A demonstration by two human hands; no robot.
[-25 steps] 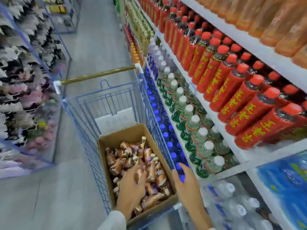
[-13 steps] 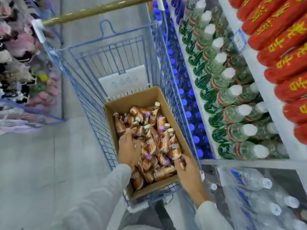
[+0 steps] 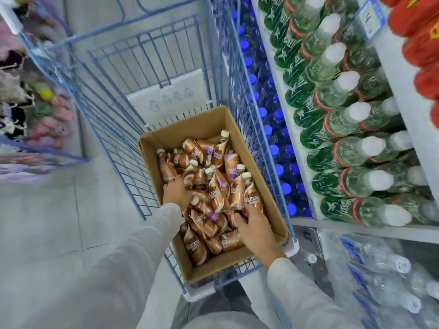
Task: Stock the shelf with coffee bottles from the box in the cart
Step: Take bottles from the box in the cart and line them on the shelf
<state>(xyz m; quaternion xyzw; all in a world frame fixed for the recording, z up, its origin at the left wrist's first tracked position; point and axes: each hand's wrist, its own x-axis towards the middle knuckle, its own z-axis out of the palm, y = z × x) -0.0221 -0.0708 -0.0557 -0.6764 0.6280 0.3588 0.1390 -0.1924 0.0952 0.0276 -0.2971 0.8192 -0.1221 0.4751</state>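
A cardboard box (image 3: pixel 257 167) sits at the near end of the blue wire cart (image 3: pixel 111 98). It holds several brown coffee bottles (image 3: pixel 219 150) with cream caps, lying jumbled. My left hand (image 3: pixel 177 192) is down in the pile at the box's left side, its fingers curled round a coffee bottle (image 3: pixel 188 174). My right hand (image 3: pixel 255 227) is at the box's near right and grips the base of another coffee bottle (image 3: pixel 253 194), which stands tilted up. The shelf unit (image 3: pixel 370 230) runs along the right of the cart.
Green bottles with white caps (image 3: pixel 342 148) fill the shelf beside the cart, with red bottles (image 3: pixel 420 41) above and blue-capped bottles (image 3: pixel 273 129) lower down. Packs of clear water bottles (image 3: pixel 389 269) lie at the bottom right. A blue wire display rack (image 3: pixel 35 115) stands across the grey-floored aisle.
My view has tilted down and closer to the cart. Both hands have reached deeper into the box. The right hand has moved from the box's rim onto a bottle.
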